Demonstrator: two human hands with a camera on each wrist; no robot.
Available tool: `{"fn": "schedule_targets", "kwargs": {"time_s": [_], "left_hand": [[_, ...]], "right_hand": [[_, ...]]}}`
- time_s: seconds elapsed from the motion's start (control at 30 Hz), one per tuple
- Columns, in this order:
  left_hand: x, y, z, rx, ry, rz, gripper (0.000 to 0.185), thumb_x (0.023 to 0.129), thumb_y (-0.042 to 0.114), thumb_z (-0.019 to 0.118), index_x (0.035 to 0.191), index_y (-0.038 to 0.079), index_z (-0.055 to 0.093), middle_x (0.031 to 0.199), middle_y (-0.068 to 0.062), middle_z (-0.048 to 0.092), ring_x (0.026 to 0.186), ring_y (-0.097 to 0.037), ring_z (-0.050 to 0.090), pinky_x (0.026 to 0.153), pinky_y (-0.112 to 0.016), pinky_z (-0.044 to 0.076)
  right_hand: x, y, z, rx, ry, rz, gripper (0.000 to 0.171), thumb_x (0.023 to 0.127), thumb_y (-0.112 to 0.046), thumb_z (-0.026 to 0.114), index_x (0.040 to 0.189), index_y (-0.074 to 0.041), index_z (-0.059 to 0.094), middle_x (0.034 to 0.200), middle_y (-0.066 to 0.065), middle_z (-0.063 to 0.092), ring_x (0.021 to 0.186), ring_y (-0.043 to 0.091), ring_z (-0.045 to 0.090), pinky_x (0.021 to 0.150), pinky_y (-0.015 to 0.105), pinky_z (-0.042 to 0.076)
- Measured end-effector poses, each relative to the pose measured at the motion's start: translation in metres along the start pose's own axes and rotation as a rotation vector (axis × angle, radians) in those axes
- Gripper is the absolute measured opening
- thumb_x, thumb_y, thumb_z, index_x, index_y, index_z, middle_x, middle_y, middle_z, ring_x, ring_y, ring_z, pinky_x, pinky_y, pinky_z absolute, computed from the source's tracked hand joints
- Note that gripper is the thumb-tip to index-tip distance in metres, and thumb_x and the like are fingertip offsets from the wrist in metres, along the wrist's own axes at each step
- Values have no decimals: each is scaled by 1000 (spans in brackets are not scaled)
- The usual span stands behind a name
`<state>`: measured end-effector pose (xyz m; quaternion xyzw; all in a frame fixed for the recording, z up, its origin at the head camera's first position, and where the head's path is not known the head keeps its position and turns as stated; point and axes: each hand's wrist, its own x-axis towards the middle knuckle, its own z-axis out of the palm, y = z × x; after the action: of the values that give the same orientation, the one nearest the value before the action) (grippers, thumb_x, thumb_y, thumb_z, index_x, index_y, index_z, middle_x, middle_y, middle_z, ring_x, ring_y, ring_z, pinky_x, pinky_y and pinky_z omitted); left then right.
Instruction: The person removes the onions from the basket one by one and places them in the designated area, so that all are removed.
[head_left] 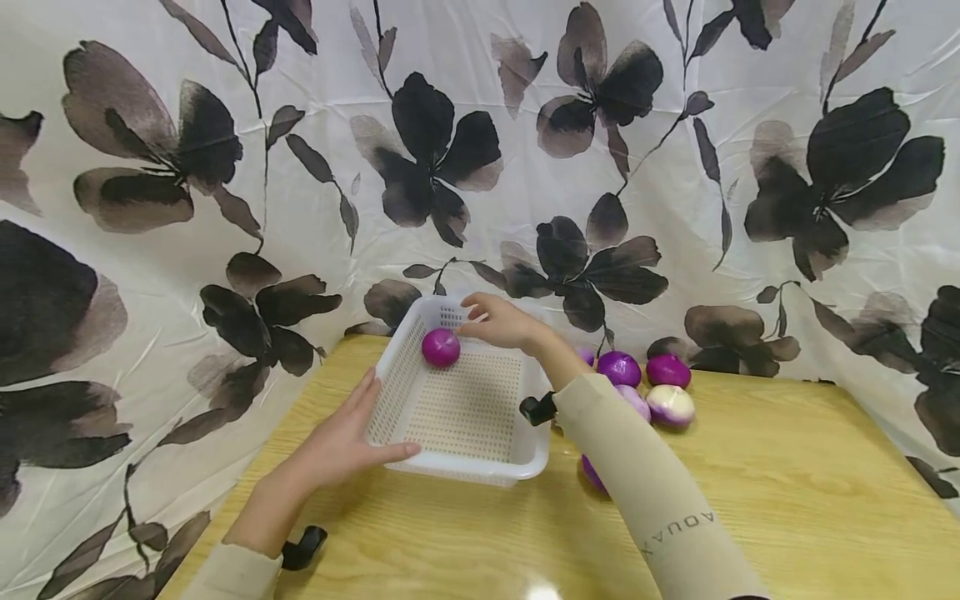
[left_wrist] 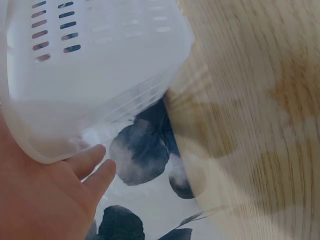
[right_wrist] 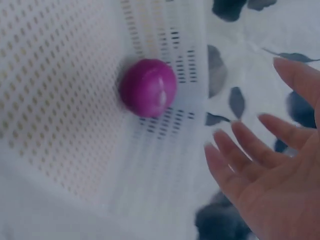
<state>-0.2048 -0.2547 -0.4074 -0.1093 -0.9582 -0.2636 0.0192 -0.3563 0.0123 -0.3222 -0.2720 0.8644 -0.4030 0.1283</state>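
Note:
A white perforated plastic basket stands on the wooden table, with one red onion lying inside by its far left corner. My left hand holds the basket's near left corner, thumb over the front rim and fingers along the outer left side. In the left wrist view, two fingertips of the left hand show against the basket's outside wall. Over the far part of the basket is my right hand, its fingers spread apart. The right wrist view shows that hand holding nothing, apart from the onion.
Right of the basket, several red onions lie in a group, one of them pale. Another onion is partly hidden by the right sleeve. A flower-patterned cloth hangs behind the table.

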Motion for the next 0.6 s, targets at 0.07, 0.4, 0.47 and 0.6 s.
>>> {"fn": "schedule_targets", "kwargs": {"time_s": [0.07, 0.4, 0.47, 0.6], "left_hand": [[-1, -1, 1, -3, 4, -2, 133, 76, 79, 71, 163, -2, 11, 172, -16, -1, 150, -49, 25, 113, -68, 31], [-8, -3, 0, 3, 34, 7, 131, 76, 78, 72, 163, -1, 13, 172, -15, 0, 147, -52, 28, 112, -71, 30], [-8, -4, 1, 0, 42, 15, 131, 76, 77, 72, 163, -1, 13, 172, -16, 1, 146, -53, 29, 111, -71, 32], [-2, -3, 4, -8, 44, 26, 131, 76, 78, 71, 163, -1, 14, 172, -14, 2, 146, -52, 31, 111, -70, 34]], "right_hand": [[13, 4, 8, 27, 27, 29, 65, 99, -31, 66, 152, -5, 41, 149, 24, 47, 134, 37, 50, 109, 52, 46], [54, 26, 56, 148, 74, 140, 86, 95, -29, 72, 159, 1, 25, 161, 24, 33, 149, 39, 32, 120, 53, 31], [59, 29, 62, 143, 49, 149, 89, 94, -27, 74, 160, 3, 22, 161, 25, 32, 150, 38, 32, 120, 50, 33], [64, 36, 70, 79, 34, 160, 85, 91, -22, 78, 156, 5, 30, 154, 24, 42, 143, 37, 42, 117, 47, 38]]}}
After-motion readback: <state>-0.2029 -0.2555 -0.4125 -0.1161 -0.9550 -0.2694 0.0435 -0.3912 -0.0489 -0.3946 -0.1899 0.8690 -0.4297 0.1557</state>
